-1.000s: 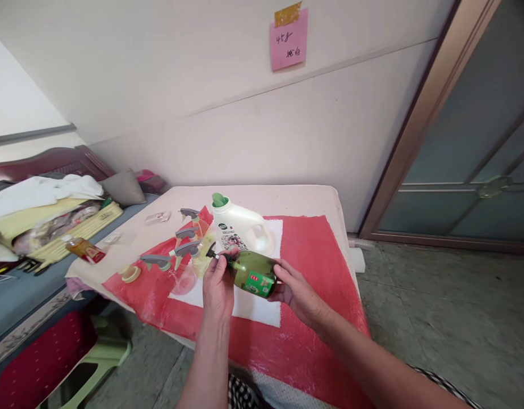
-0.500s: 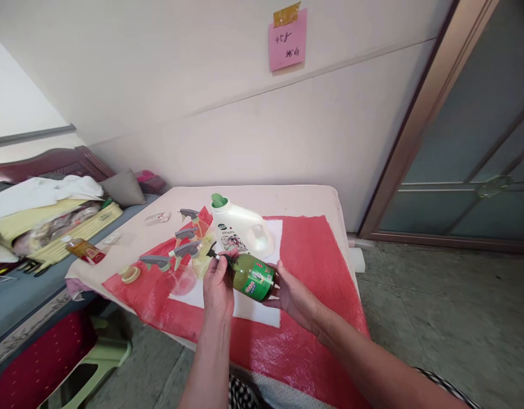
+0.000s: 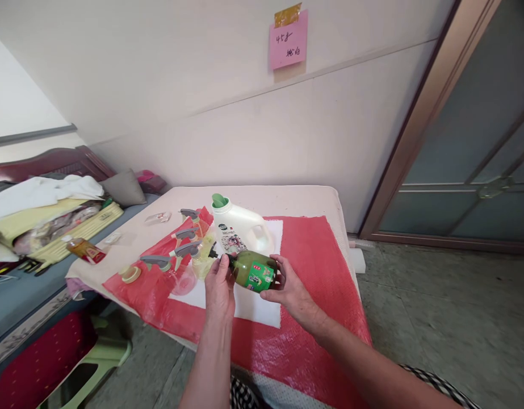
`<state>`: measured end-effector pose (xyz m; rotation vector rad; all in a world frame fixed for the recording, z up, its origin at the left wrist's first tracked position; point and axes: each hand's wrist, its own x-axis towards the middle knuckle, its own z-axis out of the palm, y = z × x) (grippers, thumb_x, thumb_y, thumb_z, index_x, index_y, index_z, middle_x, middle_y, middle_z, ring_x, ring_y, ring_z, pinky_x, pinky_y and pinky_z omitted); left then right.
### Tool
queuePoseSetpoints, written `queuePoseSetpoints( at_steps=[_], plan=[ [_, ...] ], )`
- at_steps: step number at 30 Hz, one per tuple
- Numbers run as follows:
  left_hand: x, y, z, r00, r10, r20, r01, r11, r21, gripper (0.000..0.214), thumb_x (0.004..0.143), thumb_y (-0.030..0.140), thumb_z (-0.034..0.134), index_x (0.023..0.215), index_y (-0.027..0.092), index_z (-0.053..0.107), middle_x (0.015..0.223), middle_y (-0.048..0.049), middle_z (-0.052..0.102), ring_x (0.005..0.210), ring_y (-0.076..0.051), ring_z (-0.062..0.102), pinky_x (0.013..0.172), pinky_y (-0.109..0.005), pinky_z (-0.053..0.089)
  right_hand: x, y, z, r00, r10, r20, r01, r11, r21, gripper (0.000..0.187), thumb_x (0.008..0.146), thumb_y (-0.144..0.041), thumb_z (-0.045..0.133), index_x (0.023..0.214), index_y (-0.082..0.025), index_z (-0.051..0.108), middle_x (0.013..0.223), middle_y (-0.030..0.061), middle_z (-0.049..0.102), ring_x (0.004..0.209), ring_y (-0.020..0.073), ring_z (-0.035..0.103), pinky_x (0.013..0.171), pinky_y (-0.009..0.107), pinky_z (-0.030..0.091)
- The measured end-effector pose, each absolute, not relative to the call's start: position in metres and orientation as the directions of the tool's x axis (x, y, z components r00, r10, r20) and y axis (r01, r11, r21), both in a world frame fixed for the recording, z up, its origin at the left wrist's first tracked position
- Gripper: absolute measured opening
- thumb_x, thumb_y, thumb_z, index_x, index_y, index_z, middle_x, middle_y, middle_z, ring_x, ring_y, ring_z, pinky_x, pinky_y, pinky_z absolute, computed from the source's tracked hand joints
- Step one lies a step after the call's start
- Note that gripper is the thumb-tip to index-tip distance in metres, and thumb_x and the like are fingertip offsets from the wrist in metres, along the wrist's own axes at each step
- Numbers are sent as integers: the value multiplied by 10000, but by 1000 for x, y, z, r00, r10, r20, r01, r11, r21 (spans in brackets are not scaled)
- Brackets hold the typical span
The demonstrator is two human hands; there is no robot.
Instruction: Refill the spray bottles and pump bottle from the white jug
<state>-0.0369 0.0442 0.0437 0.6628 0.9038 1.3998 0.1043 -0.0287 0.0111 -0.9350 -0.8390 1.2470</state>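
Observation:
A green pump bottle (image 3: 247, 269) with a black pump top lies nearly sideways in the air between my two hands, its green label facing me. My left hand (image 3: 219, 281) is closed around the neck by the pump. At the base end, my right hand (image 3: 287, 287) grips the bottle, thumb below the label and fingers behind. Just beyond stands a white jug (image 3: 240, 224) with a green piece in its mouth. To the left are several spray bottles with grey trigger heads, among them a pink one (image 3: 185, 280) and a yellow one (image 3: 204, 261).
A red cloth (image 3: 313, 318) and a white sheet (image 3: 257, 315) cover part of the table. At left are a round-lidded jar (image 3: 131, 275), an amber bottle (image 3: 85, 250) and a small clear packet (image 3: 157, 218). A red-topped stool (image 3: 44, 358) stands lower left.
The bottle has turned about its length, its label rolling, and sits more level. My right hand has shifted its grip, the thumb now under the label side and fingers higher up.

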Motion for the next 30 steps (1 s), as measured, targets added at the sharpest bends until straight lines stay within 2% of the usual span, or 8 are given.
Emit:
queuePoseSetpoints(
  at_steps=[10, 13, 15, 17, 20, 23, 26, 30],
  plan=[
    [-39, 42, 53, 2, 996, -93, -566, 78, 821, 320, 628, 354, 819, 822, 124, 709, 908, -110, 736, 800, -212, 679, 754, -345, 529, 106, -35, 16, 99, 995, -5, -396, 35, -917, 627, 690, -440, 791, 1184, -218, 476, 1101, 66, 579, 950, 209, 587, 726, 290, 507],
    [-39, 40, 53, 52, 996, -68, -555, 85, 828, 320, 644, 359, 808, 845, 124, 726, 908, -114, 737, 814, -223, 682, 762, -348, 526, 105, -35, 13, 36, 986, -163, -475, -126, -871, 526, 804, -609, 612, 1088, -171, 543, 889, 60, 621, 729, 174, 619, 598, 248, 482],
    [-38, 39, 52, 85, 995, -50, -535, 87, 840, 330, 658, 363, 798, 876, 123, 735, 907, -118, 736, 831, -227, 680, 763, -343, 524, 105, -34, 14, -66, 949, -307, -536, -293, -792, 596, 864, -696, 428, 1049, -144, 559, 758, 56, 612, 564, 149, 594, 502, 224, 438],
    [-38, 39, 51, 103, 994, -36, -523, 85, 848, 336, 667, 365, 791, 896, 125, 739, 912, -120, 736, 847, -228, 678, 764, -337, 521, 105, -34, 15, -154, 905, -398, -553, -412, -724, 672, 897, -721, 286, 1068, -132, 560, 723, 67, 617, 493, 139, 575, 454, 206, 402],
    [-37, 39, 50, 88, 995, -37, -525, 78, 848, 336, 671, 371, 788, 892, 123, 739, 902, -116, 736, 828, -220, 677, 761, -333, 520, 106, -33, 17, -203, 882, -425, -539, -463, -704, 703, 911, -724, 237, 1139, -136, 547, 790, 95, 648, 521, 144, 601, 472, 205, 412],
    [-36, 39, 50, 28, 998, -56, -539, 62, 840, 318, 661, 370, 795, 849, 122, 731, 880, -103, 738, 792, -206, 677, 758, -332, 519, 106, -32, 14, -174, 905, -389, -539, -418, -731, 684, 909, -730, 273, 1200, -168, 530, 1002, 119, 652, 727, 184, 656, 623, 272, 495],
    [-36, 39, 51, -28, 997, -75, -551, 47, 833, 297, 651, 357, 804, 817, 126, 716, 871, -89, 738, 778, -196, 677, 759, -329, 515, 104, -33, 10, -64, 966, -249, -539, -244, -806, 674, 854, -741, 445, 1299, -234, 463, 1270, 112, 547, 993, 225, 613, 822, 369, 495],
    [-35, 38, 50, -29, 996, -80, -554, 51, 831, 307, 654, 362, 805, 833, 131, 710, 895, -88, 736, 770, -190, 676, 756, -334, 515, 99, -36, 10, 20, 998, -59, -446, -44, -894, 1007, 640, -493, 839, 1430, -285, 251, 1370, 101, 453, 1141, 243, 527, 965, 403, 427]
  ],
)
